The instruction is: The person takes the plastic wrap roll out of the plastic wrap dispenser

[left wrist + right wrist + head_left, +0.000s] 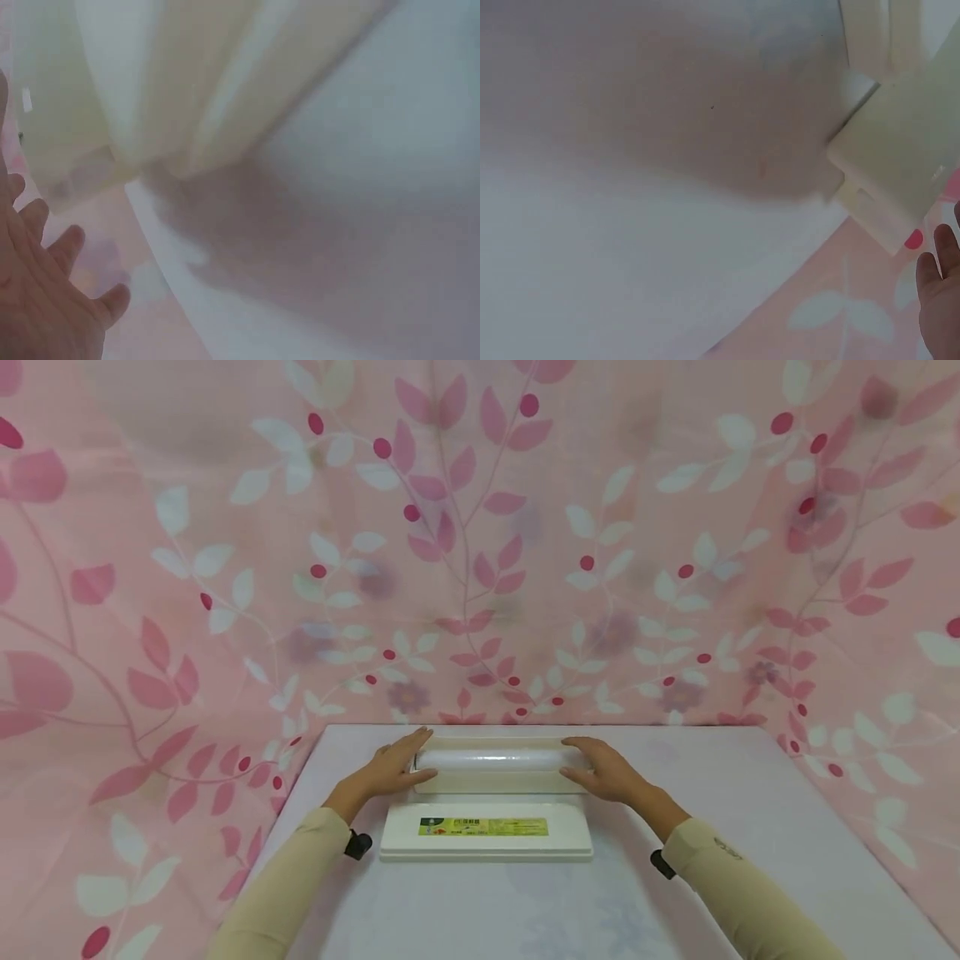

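A cream plastic dispenser box (487, 781) lies open at the far middle of the white table (750, 827). A clear film roll (491, 758) lies in its tray. The lid (486, 842), with a green and yellow label (483, 827), lies flat toward me. My left hand (393, 768) touches the roll's left end with fairly straight fingers. At the roll's right end my right hand (603, 768) rests the same way. The left wrist view shows the left hand (45, 300) spread below the blurred box (187, 82). The right wrist view shows right fingertips (941, 300) by the box corner (900, 165).
A pink cloth with leaf and berry prints (480, 543) hangs behind the table and drapes down both sides. The table's back edge runs just beyond the box. Bare white tabletop (525, 910) stretches between the lid and me.
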`<state>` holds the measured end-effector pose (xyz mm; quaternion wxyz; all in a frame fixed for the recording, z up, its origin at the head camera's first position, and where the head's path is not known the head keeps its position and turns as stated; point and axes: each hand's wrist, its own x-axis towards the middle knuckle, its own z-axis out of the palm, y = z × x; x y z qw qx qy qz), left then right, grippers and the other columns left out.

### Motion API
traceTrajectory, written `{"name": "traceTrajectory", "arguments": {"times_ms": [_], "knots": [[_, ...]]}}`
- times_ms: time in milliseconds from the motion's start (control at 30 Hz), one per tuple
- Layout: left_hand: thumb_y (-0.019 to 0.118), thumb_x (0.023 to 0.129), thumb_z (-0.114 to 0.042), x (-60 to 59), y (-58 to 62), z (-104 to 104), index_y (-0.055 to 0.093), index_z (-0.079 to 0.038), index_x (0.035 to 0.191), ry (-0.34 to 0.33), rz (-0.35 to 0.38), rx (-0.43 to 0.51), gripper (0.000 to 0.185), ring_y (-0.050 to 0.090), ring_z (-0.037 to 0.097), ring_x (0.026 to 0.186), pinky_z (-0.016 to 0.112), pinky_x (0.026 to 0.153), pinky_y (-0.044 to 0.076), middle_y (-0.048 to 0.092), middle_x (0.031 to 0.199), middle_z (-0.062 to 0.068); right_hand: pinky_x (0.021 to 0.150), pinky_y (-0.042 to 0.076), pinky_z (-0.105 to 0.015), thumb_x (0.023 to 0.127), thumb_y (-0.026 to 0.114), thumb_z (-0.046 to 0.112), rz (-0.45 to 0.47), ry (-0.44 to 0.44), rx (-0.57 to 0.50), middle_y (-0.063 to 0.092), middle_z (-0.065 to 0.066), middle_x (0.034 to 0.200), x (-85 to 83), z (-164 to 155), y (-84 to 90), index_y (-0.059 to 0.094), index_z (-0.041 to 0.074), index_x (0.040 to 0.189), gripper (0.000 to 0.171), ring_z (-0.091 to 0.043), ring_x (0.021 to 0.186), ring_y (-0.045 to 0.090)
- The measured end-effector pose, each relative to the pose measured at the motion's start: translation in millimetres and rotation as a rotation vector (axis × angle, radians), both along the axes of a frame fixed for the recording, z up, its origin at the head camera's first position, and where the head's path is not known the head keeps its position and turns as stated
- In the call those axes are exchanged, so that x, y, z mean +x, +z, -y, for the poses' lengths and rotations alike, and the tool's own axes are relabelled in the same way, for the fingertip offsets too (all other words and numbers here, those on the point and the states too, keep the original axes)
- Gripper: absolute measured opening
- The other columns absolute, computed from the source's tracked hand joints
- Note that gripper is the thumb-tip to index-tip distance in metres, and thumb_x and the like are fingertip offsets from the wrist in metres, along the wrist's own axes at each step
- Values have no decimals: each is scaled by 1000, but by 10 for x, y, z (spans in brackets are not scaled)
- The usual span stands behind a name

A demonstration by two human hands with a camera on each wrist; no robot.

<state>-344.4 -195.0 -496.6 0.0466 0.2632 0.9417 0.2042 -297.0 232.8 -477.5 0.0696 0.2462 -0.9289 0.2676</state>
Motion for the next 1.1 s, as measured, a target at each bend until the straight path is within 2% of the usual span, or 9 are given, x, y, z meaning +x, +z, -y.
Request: {"name": "traceTrajectory", "arguments": {"times_ms": [167,300,433,600,800,933,1100], "knots": [[60,94,-53,-47,52,-96,20,-15,159,-20,89,28,86,18,38,151,66,115,20,16,165,14,107,41,-56,91,71,31,41,7,-65,59,-16,137,-42,70,-10,57,4,134,52,-37,130,53],[65,93,-47,-91,-1,-99,17,-13,159,-41,179,114,88,20,37,149,61,118,21,17,164,14,108,41,-55,90,72,32,77,-8,-75,61,-15,135,-75,140,-37,60,5,130,50,-35,129,53],[68,91,-44,-112,-56,-129,11,-11,159,-27,263,169,95,21,36,147,60,118,22,13,164,13,107,42,-55,90,73,32,108,-28,-58,61,-14,135,-72,155,-47,61,6,129,49,-36,129,54],[69,89,-49,-151,-77,-142,14,-9,158,9,234,159,97,18,35,150,58,119,21,10,165,14,106,43,-55,92,71,27,61,4,-46,63,-17,132,-101,165,-23,62,2,128,45,-37,126,55],[71,88,-50,-203,-62,-133,24,-7,153,-15,179,176,91,29,36,143,58,117,27,20,160,18,104,45,-54,92,71,26,54,17,-50,62,-16,133,-161,236,-32,59,2,132,48,-37,122,58],[74,86,-47,-209,-62,-111,25,-5,152,1,206,195,92,35,35,136,59,115,30,25,157,18,103,46,-54,91,72,27,72,36,-63,62,-16,133,-208,288,-53,58,2,134,51,-37,121,59],[72,87,-48,-221,-72,-133,22,-8,154,-3,232,171,93,32,33,139,57,117,27,22,158,17,101,48,-53,87,76,26,69,7,-23,66,-15,128,-268,297,-84,63,4,129,49,-35,117,62]]}}
